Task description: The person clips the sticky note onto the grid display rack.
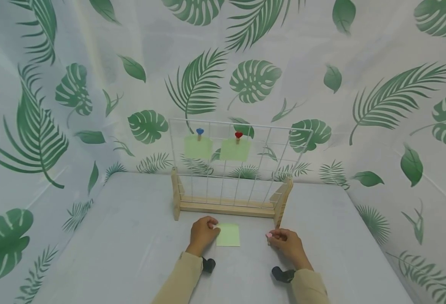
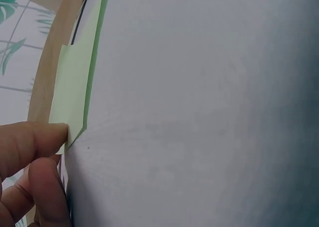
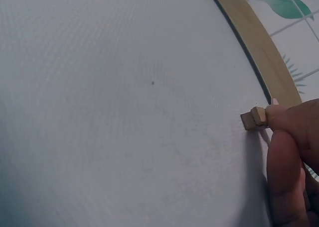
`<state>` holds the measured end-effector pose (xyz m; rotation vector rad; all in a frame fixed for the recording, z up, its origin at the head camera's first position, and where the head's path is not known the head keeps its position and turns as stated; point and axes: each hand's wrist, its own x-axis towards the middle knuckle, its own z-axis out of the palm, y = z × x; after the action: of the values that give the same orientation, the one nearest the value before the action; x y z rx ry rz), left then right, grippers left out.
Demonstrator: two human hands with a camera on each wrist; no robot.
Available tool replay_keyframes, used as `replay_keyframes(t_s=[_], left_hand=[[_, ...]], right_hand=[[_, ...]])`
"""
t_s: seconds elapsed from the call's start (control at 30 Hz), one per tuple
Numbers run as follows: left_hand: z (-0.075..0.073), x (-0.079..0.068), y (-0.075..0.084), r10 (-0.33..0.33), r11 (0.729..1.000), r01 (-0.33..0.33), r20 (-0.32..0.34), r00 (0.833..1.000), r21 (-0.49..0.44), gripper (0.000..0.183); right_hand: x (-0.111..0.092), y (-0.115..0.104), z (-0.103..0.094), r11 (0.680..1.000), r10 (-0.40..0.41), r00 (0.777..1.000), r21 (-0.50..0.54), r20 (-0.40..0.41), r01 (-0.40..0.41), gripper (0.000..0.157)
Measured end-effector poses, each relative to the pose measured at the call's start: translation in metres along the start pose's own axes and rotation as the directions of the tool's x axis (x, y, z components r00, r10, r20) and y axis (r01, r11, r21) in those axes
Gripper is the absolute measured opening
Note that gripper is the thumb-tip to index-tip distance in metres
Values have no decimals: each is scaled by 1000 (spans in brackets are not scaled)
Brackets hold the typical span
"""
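Observation:
My left hand (image 1: 203,234) pinches the left edge of a light green paper note (image 1: 228,235) in front of the rack. In the left wrist view, thumb and fingertip meet at a corner of this note (image 2: 75,92), which looks slightly raised. To its right, my right hand (image 1: 289,245) holds a small wooden clothespin with a pink top (image 1: 269,235) between thumb and fingers. The right wrist view shows the wooden ends of this clothespin (image 3: 256,117) sticking out past the fingertips, just over the table.
Behind the hands stands a white wire grid in a wooden base (image 1: 227,208). On it hang two green notes, the left one (image 1: 198,148) under a blue heart clothespin (image 1: 199,132), the other (image 1: 235,151) under a red heart clothespin (image 1: 238,135). A white cloth covers the table (image 1: 131,236).

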<state>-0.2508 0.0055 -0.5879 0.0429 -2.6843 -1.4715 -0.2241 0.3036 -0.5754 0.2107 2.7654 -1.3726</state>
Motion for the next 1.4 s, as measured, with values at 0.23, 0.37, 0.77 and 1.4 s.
replay_keyframes(t_s=[0.23,0.37,0.77,1.4], left_hand=[[4,-3,0,41,999,-41,-30,999,-5,13],[2,-5,-1,45,999,-45,-47,998,-8,13],[-1,-12,-3,40,999,-41,-57,998,-24,10],[-2,-9,1,76,995,-76,-3,997,-64,5]], right_hand=[[-5,8,-1,997,-16,1000,73,-27,18,17],[-6,9,2,990,-47,999,132,-22,49,17],[-13,8,10,969,-85,996,234,26,76,22],[-16,14,6,969,-117,993,217,-15,117,21]])
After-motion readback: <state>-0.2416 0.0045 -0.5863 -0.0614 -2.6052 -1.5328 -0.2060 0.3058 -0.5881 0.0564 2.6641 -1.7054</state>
